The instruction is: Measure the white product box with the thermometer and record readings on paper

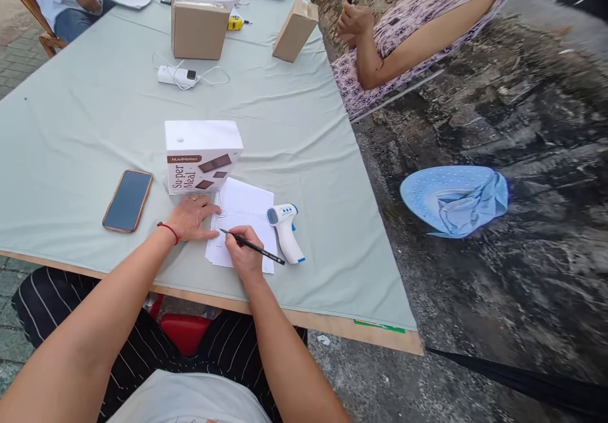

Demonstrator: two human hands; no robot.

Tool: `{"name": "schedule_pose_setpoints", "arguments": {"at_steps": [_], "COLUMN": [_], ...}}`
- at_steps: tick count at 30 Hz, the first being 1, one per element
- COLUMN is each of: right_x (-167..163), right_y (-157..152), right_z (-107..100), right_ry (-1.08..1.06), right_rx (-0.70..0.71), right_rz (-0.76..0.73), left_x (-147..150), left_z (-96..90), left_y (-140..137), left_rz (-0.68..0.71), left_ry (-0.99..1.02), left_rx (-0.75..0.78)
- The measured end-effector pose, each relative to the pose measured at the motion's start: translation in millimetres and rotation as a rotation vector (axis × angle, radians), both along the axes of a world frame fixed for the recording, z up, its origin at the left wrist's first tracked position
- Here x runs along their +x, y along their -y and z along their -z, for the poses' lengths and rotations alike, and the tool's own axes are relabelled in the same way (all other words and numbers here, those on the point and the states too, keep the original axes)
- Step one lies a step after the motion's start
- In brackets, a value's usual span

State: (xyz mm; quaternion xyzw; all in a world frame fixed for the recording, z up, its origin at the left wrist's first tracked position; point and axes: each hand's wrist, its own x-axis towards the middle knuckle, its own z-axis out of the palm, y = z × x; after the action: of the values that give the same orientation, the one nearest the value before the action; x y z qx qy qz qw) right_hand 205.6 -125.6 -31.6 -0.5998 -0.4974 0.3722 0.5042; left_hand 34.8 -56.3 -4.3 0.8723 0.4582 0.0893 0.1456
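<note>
Near the table's front edge lies a white sheet of paper (pixel 249 211) with handwriting along its left side. My right hand (pixel 246 253) grips a black pencil (pixel 259 247), its tip at the written part of the sheet. Flat on the paper's left edge rests my left hand (pixel 192 218), fingers spread and holding nothing. A white Super Meal box (pixel 204 160) stands upright just beyond that hand, partly over the paper's top corner. Touching or close to the paper's right side is a white and blue infrared thermometer (pixel 286 233). A smartphone (pixel 127 201) with a dark screen lies to the left.
Farther back on the cloth-covered table (pixel 304 132) are a white device with a cable (pixel 177 76), two cardboard boxes (pixel 199 30) and a yellow tape measure (pixel 234 23). People sit at the far left and right. A blue hat (pixel 456 201) lies off the right side.
</note>
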Motion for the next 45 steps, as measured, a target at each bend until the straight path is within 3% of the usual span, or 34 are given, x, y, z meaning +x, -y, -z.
{"name": "schedule_pose_setpoints", "arguments": {"at_steps": [21, 45], "right_x": [-1.6, -1.4], "right_y": [-0.3, -0.5], "right_z": [-0.6, 2.2], "right_ry": [0.056, 0.073], "right_rx": [0.029, 0.048], "right_rz": [-0.064, -0.037], "left_x": [1.9, 2.0], "left_z": [-3.8, -4.5], "left_y": [3.0, 3.0], "left_rz": [-0.001, 0.000], "left_ry": [-0.018, -0.029], "left_rx": [-0.001, -0.015]}}
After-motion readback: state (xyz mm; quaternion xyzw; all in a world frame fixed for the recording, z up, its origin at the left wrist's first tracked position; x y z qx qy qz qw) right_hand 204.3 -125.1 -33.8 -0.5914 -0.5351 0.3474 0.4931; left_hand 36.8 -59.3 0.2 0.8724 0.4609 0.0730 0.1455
